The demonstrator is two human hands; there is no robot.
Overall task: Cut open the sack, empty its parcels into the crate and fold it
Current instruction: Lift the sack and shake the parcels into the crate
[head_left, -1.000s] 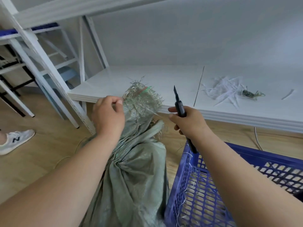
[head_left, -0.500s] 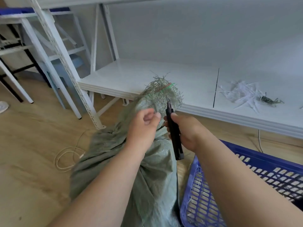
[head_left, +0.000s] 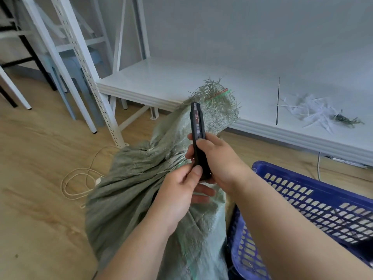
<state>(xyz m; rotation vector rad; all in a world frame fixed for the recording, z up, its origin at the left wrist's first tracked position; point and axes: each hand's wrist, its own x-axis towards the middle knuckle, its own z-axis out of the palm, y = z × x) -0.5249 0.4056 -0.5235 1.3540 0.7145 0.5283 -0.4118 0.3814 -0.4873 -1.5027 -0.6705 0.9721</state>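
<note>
A grey-green woven sack (head_left: 133, 190) stands on the floor in front of me, its gathered, frayed top (head_left: 216, 110) leaning toward the white shelf. My right hand (head_left: 218, 160) grips a black utility knife (head_left: 197, 136) upright in front of the sack's neck; no blade shows at its tip. My left hand (head_left: 179, 190) pinches the knife's lower end with thumb and fingers. A blue plastic crate (head_left: 314, 207) stands to the right, touching the sack. The parcels are hidden inside the sack.
A low white shelf board (head_left: 181, 81) runs behind the sack, with white shreds and frayed threads (head_left: 319, 114) on its right part. White perforated rack posts (head_left: 80, 63) stand at the left. A loose cord (head_left: 80, 178) lies coiled on the wooden floor.
My left hand has let go of the sack's top and come down to the knife's base. The blade that stuck out earlier no longer shows. My view has shifted left and closer.
</note>
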